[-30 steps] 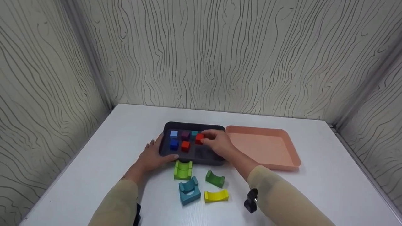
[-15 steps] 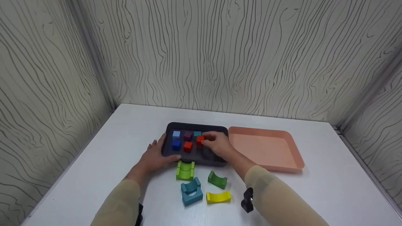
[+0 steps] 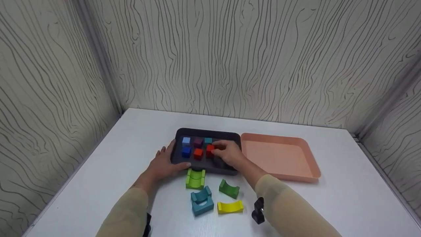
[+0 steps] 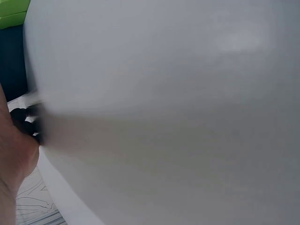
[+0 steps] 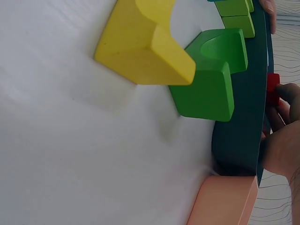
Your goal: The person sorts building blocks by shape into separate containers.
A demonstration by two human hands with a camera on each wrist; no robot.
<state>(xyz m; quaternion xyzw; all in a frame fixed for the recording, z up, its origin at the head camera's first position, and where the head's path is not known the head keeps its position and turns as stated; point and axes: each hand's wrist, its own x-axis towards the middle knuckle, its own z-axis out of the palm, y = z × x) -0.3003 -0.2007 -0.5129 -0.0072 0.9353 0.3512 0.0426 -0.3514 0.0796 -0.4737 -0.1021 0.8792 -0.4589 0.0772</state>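
My right hand pinches a red cube between thumb and fingers, inside the dark tray. In the right wrist view that red cube shows above the tray's near wall. My left hand lies spread against the tray's left end, its thumb along the near rim. Left of the pinched cube are a second red cube and a blue cube. Behind them sit a light blue cube, a purple cube and a teal cube.
A pink tray adjoins the dark one on the right. In front lie light green arched blocks, teal arched blocks, a green arched block and a yellow arched block. Patterned walls stand behind and at both sides.
My right hand has brought the red cube slightly nearer, from beside the teal cube to beside the other red cube. My left hand stays on the tray. The head view has shifted slightly.
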